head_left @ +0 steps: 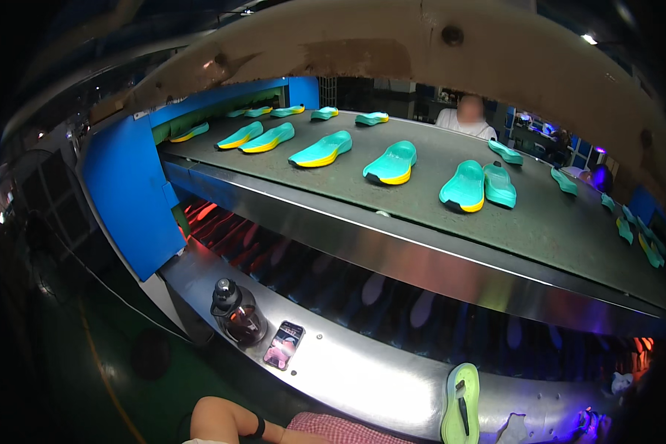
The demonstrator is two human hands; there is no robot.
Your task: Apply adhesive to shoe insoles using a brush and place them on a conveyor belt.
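Observation:
My left forearm comes in at the bottom edge with a black band on the wrist. Only the back part of my left hand [297,438] shows, next to pink checked cloth [348,428]; its fingers are cut off. My right hand is out of the picture. On the metal ledge, to the right of the hand, lies a pale green shoe sole [451,422] with a slim black item [463,416] in its hollow. A phone [284,345] with a lit screen and a dark bottle [238,314] stand farther left on the ledge.
Above the ledge [355,370] runs a wide dark conveyor belt [296,185] carrying several teal and yellow shoe soles [392,164]. Glowing red slots sit beneath it. A blue machine panel [126,200] flanks the left side. Beyond the belt a person [462,126] in white is visible.

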